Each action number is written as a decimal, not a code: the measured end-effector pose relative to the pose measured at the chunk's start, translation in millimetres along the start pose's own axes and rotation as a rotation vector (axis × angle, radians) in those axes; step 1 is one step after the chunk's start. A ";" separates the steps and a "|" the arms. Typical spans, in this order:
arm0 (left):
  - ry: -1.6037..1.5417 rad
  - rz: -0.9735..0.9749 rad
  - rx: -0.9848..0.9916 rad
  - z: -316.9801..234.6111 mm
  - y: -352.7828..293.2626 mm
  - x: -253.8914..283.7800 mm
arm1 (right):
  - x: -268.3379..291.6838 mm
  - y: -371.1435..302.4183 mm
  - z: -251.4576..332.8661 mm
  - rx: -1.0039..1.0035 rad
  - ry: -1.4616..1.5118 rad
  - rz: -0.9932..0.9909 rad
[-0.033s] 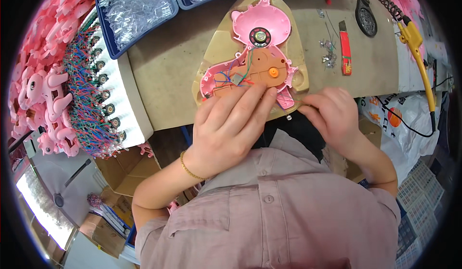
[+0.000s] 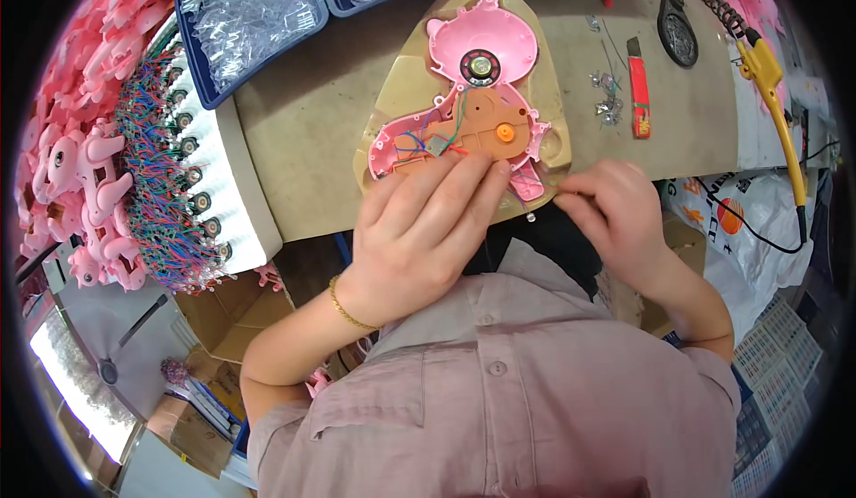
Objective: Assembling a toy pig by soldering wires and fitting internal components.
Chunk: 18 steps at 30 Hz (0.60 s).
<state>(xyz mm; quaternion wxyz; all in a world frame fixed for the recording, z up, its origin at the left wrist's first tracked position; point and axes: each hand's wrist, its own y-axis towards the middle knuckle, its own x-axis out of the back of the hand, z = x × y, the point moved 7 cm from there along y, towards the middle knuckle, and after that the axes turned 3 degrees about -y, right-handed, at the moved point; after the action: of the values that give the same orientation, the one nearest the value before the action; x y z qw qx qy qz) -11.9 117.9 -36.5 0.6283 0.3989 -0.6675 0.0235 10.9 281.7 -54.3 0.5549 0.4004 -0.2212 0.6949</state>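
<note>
A pink toy-animal half shell, its inner side up, lies in a tan holder. A round black speaker sits in its head part, and an orange-brown gearbox with an orange wheel fills the body. Blue, green and red wires cross it. My left hand lies over the gearbox's near side, fingers stretched out and covering it. My right hand is pinched by the holder's near right edge; what it grips is hidden. A small shiny bulb-like part hangs at the near edge.
Blue trays of clear plastic parts stand at the back. On the left are speakers with bundled wires and piled pink shells. A red cutter knife, small clear parts, a black oval object and a yellow-handled tool lie right.
The holder, with the toy shell, and my left hand have shifted very slightly left. The small hanging part has moved slightly left too. My right hand keeps its pinch.
</note>
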 end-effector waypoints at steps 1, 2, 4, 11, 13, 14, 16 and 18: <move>-0.002 0.009 -0.014 0.1 3.5 2.7 | 3.6 2.5 2.5 0.000 -0.001 0.003; -0.003 0.010 -0.011 0.0 4.0 3.3 | 3.1 5.5 -13.6 -0.317 0.274 0.052; 0.061 0.013 -0.043 -4.0 4.9 3.9 | -4.7 7.7 -25.5 -0.641 0.543 0.095; 0.160 0.001 -0.038 -11.9 9.7 3.9 | 12.2 56.7 11.1 0.135 -0.044 -0.122; 0.110 0.009 -0.076 -13.6 9.7 2.2 | 12.7 55.1 4.0 0.085 0.076 -0.054; 0.110 0.008 -0.072 -12.3 10.3 3.3 | 13.5 54.2 -0.6 0.042 0.117 -0.015; 0.096 0.040 -0.098 -12.8 10.7 2.4 | 14.2 56.6 -1.1 0.000 0.158 0.027; 0.102 0.038 -0.096 -12.5 9.6 0.9 | 13.5 60.4 -7.5 -0.170 0.243 0.050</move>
<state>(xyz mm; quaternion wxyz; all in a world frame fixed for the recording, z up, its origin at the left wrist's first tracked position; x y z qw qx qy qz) -7.0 130.7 -28.6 0.6796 0.3537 -0.6422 0.0235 -49.6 278.1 -39.6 0.5919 0.2593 -0.2205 0.7306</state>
